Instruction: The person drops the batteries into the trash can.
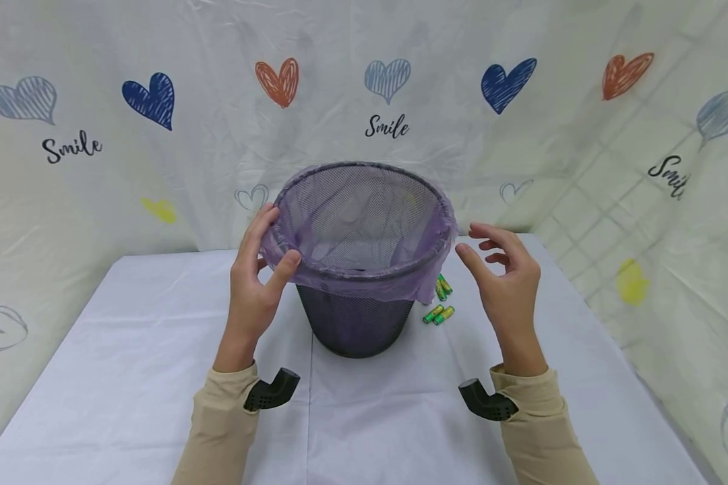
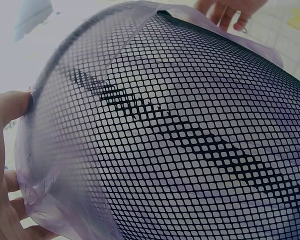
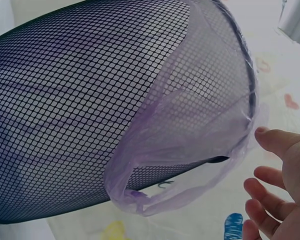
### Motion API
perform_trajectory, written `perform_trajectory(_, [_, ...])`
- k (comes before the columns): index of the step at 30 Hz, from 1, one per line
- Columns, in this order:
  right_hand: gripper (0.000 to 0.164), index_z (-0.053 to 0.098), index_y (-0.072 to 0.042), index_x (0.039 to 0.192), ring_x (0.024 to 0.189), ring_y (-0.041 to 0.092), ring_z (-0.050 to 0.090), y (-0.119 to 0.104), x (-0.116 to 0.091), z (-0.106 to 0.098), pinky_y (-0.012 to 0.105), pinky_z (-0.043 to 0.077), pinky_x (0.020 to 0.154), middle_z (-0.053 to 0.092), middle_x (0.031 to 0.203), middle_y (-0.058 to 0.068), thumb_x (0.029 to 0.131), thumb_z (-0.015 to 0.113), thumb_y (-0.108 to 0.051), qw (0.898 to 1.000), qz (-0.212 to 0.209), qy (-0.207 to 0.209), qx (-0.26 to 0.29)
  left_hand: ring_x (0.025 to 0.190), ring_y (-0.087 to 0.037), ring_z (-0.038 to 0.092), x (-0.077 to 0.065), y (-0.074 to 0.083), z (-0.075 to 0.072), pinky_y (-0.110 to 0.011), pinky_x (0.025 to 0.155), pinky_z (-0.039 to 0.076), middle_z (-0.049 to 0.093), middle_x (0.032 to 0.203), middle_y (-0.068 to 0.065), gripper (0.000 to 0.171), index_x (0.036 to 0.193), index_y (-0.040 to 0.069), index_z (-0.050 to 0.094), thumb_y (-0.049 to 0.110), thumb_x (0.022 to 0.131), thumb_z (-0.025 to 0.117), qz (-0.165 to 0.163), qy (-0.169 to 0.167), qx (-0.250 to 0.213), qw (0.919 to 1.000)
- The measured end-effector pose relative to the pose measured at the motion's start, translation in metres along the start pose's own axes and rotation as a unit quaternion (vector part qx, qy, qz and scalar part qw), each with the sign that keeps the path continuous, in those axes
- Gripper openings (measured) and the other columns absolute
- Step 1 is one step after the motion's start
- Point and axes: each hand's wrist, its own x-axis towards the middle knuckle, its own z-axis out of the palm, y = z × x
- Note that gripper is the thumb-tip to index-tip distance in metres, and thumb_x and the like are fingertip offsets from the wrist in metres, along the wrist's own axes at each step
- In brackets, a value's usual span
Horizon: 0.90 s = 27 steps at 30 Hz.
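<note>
One side first: left hand (image 1: 251, 283) is at the rim (image 1: 364, 275) of the dark mesh bin (image 1: 356, 330), which stands on the white tabletop (image 1: 158, 377); thumb toward the front, fingers round the outer left side. Cannot tell whether this grip pinches the purple liner (image 1: 352, 288), folded over that rim, or merely steadies it. Four green-and-yellow batteries (image 1: 433, 314) lie just right of the bin. Right hand (image 1: 506, 273) is apart from the rim, fingers loosely bent, grip holding nothing.

Judgement on method: hold the left side steady, as thin film probably creeps; draw slack down evenly rather than tugging one spot, lest it tear.

Views: left wrist shows lower fingers (image 2: 17, 206) at the liner's fold, mostly hidden from the head. Right wrist shows a loose loop (image 3: 117, 185) of liner hanging outside the mesh; from the head it reads only as a bunched edge. Batteries appear in the head view alone.
</note>
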Motion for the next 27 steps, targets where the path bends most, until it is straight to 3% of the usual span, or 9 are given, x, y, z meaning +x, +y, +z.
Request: perform_trajectory(27, [0.031, 0.066, -0.002, 0.107, 0.084, 0.002, 0.053, 0.022, -0.016, -0.006, 0.019, 0.041, 0.073, 0.064, 0.100, 0.020, 0.078, 0.070, -0.009, 0.999, 0.028, -0.010, -0.039, 0.135, -0.019, 0.032, 0.001, 0.001, -0.001, -0.042, 0.084, 0.038, 0.029, 0.149, -0.010, 0.055, 0.138, 0.007, 0.038, 0.014, 0.087, 0.056, -0.008, -0.006, -0.005, 0.9999])
